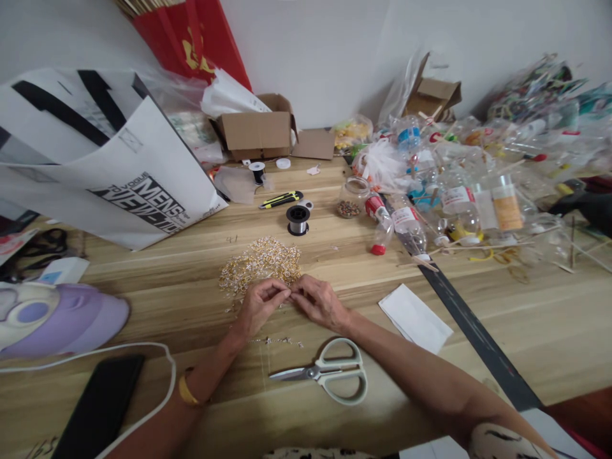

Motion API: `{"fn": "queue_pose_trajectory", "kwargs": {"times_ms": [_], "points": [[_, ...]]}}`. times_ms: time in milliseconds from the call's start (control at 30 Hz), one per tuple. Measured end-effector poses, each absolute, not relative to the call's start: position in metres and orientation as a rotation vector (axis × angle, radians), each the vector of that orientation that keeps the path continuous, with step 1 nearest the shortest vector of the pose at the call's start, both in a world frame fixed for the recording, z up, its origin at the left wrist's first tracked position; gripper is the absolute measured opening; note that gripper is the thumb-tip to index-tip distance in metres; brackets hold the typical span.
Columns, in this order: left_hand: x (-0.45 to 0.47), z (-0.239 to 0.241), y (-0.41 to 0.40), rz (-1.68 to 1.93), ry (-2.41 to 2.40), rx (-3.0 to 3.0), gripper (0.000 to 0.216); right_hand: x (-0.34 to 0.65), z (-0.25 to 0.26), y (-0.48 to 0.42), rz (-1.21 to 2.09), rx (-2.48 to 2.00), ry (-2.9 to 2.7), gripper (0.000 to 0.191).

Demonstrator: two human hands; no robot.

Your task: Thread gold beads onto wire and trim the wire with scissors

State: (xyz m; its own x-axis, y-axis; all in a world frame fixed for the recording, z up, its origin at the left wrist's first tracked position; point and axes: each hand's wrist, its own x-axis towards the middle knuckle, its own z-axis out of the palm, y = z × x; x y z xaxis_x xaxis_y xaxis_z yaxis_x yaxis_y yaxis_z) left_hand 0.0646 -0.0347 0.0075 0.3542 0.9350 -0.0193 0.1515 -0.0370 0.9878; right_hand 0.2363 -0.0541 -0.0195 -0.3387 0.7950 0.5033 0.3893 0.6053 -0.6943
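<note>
My left hand (264, 303) and my right hand (319, 302) meet fingertip to fingertip over the table, each closed in a pinch. Whatever lies between the fingers is too small to make out. Just behind them spreads a heap of small gold and silver pieces (261, 261), like beads or jewellery parts. A short beaded chain (278, 341) lies on the wood below my hands. Nearer to me rest scissors (329, 371) with pale handles, blades pointing left. Beyond the heap stands a spool of thin wire or thread (298, 220).
A yellow-black utility knife (281, 199) and a jar of beads (352, 199) are farther back. Plastic bottles (406, 223) crowd the right side. At left are a large white bag (119, 172), a purple object (71, 319) and a phone (102, 405). Folded white paper (415, 317) lies right.
</note>
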Motion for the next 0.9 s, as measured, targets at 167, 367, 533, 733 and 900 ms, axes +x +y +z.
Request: {"fn": "queue_pose_trajectory", "kwargs": {"times_ms": [167, 367, 533, 733, 900], "points": [[0.0644, 0.0068, -0.0351, 0.861, 1.038, 1.471, 0.015, 0.2366, -0.0201, -0.0537, 0.604, -0.946, -1.952, 0.009], [0.0648, 0.0095, -0.0353, 0.843, 1.054, 1.422, 0.014, 0.2371, -0.0183, -0.0538, 0.627, -0.934, -1.972, 0.012], [0.0663, 0.0126, -0.0363, 0.823, 1.05, 1.38, 0.016, 0.2379, -0.017, -0.0546, 0.664, -0.954, -1.985, 0.012], [0.0668, 0.01, -0.0375, 0.829, 1.057, 1.326, 0.017, 0.2386, -0.018, -0.0547, 0.7, -0.968, -1.967, 0.012], [0.0677, 0.0041, -0.0367, 0.914, 1.033, 1.31, 0.023, 0.2379, -0.0164, -0.0545, 0.696, -0.953, -1.934, 0.01]]}}
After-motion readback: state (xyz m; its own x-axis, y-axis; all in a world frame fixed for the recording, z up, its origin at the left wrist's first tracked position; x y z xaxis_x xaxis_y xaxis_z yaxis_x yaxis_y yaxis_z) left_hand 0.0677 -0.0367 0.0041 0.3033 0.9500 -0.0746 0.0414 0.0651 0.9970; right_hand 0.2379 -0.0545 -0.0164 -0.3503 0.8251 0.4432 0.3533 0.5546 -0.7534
